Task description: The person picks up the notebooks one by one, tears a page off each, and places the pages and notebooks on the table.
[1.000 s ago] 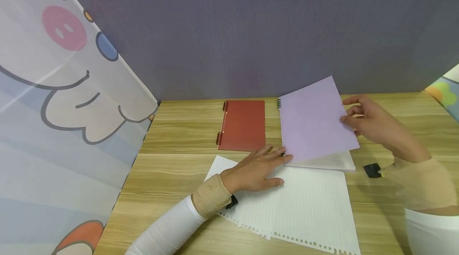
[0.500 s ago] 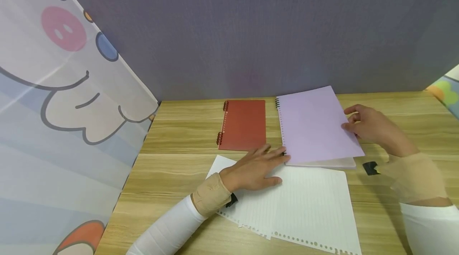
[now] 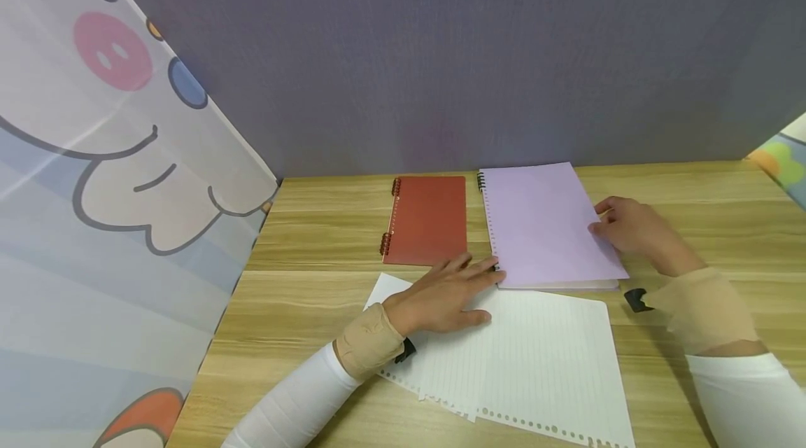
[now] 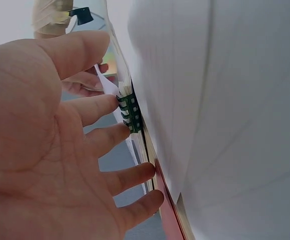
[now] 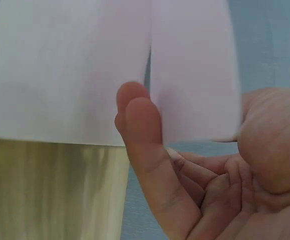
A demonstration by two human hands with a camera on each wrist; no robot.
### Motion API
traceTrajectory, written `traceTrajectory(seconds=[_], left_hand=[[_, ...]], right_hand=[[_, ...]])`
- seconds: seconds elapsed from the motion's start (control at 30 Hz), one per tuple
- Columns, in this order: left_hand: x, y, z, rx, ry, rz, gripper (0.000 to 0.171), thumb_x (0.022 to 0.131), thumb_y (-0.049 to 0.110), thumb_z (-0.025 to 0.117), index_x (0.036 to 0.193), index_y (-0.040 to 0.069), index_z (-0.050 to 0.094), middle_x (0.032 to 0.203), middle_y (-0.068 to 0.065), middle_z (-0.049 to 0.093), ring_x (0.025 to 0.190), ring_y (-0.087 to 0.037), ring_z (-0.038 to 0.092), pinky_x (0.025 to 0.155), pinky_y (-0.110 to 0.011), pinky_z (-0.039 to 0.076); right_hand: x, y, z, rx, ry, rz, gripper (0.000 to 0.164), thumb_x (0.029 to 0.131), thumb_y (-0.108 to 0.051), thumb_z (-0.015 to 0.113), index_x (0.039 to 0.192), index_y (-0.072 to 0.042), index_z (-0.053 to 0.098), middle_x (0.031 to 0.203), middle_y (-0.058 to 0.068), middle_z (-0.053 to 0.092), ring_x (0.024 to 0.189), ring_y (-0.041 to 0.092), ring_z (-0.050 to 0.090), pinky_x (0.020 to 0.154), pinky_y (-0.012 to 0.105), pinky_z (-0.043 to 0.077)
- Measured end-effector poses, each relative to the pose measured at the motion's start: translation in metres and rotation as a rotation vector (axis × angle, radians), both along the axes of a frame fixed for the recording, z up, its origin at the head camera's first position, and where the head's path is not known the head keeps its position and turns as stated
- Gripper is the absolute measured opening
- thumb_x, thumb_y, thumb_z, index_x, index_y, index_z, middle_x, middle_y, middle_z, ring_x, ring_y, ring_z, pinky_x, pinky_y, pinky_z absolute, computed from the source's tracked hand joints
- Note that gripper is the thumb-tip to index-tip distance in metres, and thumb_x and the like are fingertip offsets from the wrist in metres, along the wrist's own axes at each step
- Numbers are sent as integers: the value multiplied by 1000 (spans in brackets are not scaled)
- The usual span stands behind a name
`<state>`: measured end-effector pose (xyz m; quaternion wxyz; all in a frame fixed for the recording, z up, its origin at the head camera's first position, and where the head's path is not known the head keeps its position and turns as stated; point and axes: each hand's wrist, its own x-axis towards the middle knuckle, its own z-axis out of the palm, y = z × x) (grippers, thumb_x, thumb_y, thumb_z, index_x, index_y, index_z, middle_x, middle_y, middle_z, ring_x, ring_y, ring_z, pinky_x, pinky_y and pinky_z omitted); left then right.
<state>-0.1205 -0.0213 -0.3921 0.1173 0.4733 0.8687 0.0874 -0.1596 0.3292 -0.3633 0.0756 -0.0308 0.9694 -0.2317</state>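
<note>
A purple spiral notebook [image 3: 544, 224] lies at the back of the table, its front cover lifted slightly off the pages along the right side. My right hand [image 3: 632, 231] pinches that edge; in the right wrist view the cover [image 5: 197, 70] runs between thumb and fingers. With fingers spread, my left hand [image 3: 441, 301] rests over loose lined sheets [image 3: 548, 357], fingertips at the notebook's lower left corner. In the left wrist view those fingertips touch the dark ring binding [image 4: 128, 112]. A smaller red notebook [image 3: 431, 217] lies shut beside the purple one, near the left fingers.
The wooden table [image 3: 308, 238] ends at a grey upright panel [image 3: 441, 56] behind the notebooks. A cartoon-printed panel [image 3: 126, 224] stands along the left side. The loose sheets have torn, hole-punched near edges.
My right hand has lowered the purple cover and shifted slightly left, so the cover now lies nearly flat over the pages. My left hand stays almost still.
</note>
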Motion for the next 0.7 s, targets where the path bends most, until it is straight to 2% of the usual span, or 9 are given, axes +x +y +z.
traceTrajectory(seconds=[0.17, 0.47, 0.7], left_hand=[[0, 0, 1, -7, -2, -3, 65, 93, 53, 38, 147, 33, 8, 152, 10, -3, 137, -34, 8, 103, -49, 9], [1, -1, 2, -12, 1, 15, 66, 92, 52, 41, 147, 35, 9, 152, 11, -3, 137, -34, 8, 104, -49, 8], [-1, -2, 3, -29, 18, 30, 65, 92, 53, 40, 147, 33, 11, 152, 10, -1, 137, -33, 10, 104, -49, 9]], right_hand=[[-1, -1, -7, 12, 8, 11, 45, 87, -31, 55, 113, 5, 50, 98, 18, 57, 87, 30, 53, 73, 43, 40], [-3, -3, -12, 17, -24, 29, 59, 86, -40, 58, 117, 9, 47, 104, 20, 55, 91, 30, 52, 77, 43, 40], [-1, -5, -13, 20, -72, 36, 63, 83, -47, 59, 113, 8, 47, 100, 18, 56, 86, 29, 52, 71, 41, 41]])
